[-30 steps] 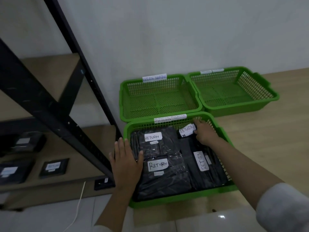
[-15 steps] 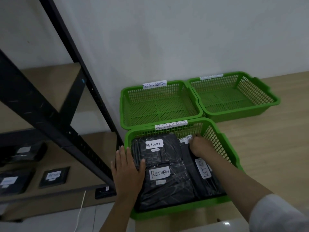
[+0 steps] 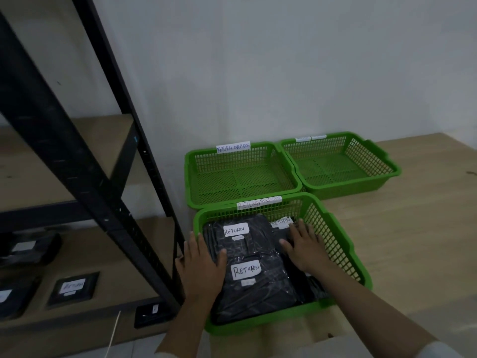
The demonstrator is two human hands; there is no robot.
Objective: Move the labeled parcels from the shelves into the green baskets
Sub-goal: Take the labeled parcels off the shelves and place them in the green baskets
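Note:
The near green basket (image 3: 343, 244) holds several black parcels with white "RETURN" labels; the front left one (image 3: 258, 288) lies flat. My left hand (image 3: 201, 267) rests flat on the basket's left rim and on that parcel's edge, fingers apart. Spread flat, my right hand (image 3: 304, 248) lies on the right-hand parcels, covering most of them. Another labelled parcel (image 3: 73, 288) lies on the low shelf at the left, with more dark parcels (image 3: 28, 248) beyond it.
Two green baskets (image 3: 242, 174) (image 3: 343, 161) stand behind the near one against the white wall, nothing in them. The black shelf frame (image 3: 85, 177) slants across the left. A small black item (image 3: 151, 312) and a white cable (image 3: 113, 334) lie on the floor.
My right hand slid back from the far right corner of the basket and now lies flat on the right parcels. The left hand stayed put. The view tilted upward.

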